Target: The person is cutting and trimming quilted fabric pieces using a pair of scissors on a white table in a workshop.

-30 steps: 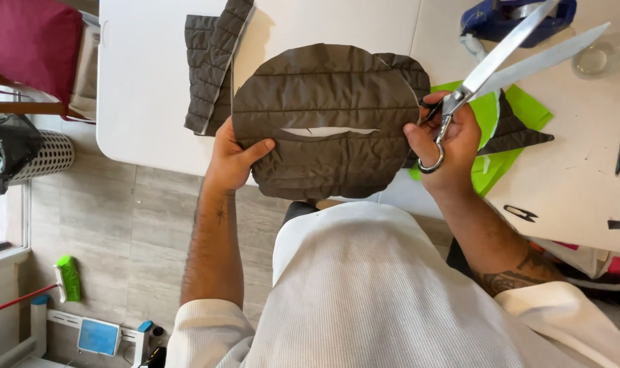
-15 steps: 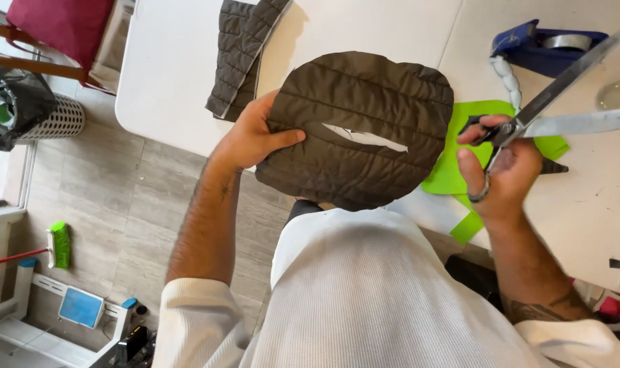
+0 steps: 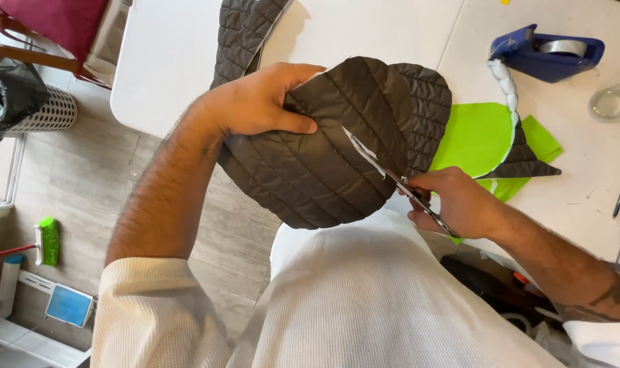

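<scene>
The left hand [image 3: 255,102] grips the quilted brown cloth [image 3: 323,157] while the right hand [image 3: 453,204], closed on the scissors [image 3: 391,178], cuts along the slit and must follow it carefully.

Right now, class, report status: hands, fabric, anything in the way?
Left hand gripping quilted fabric. Right hand working scissors in the slit. Nothing blocking the cut.

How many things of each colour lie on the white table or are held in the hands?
Dark quilted fabric pieces: 3
Green sheets: 1
Blue tape dispensers: 1
Scissors: 1
Clear glass dishes: 1
Total: 7
</scene>
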